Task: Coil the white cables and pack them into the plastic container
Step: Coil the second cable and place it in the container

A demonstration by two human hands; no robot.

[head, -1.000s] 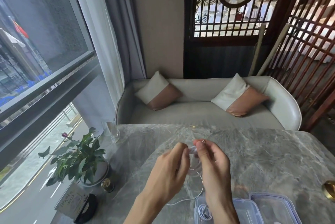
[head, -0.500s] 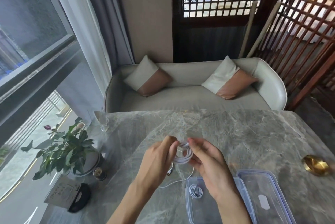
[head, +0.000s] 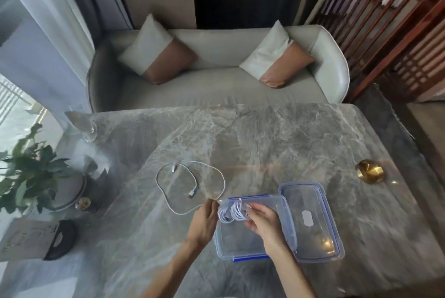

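Head view now tilts lower than half a second ago, and both hands have dropped from mid-air to the plastic container (head: 240,247). Right hand (head: 262,223) and left hand (head: 204,220) pinch the coiled white cable (head: 232,212) over its far-left corner. A loose cable (head: 190,184), unseen earlier, lies on the marble table (head: 277,143). Motion blur hides the fingertips' grip.

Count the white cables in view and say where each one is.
2, perhaps more under the hands: a loose cable uncoiled on the table; a coiled cable over the container.
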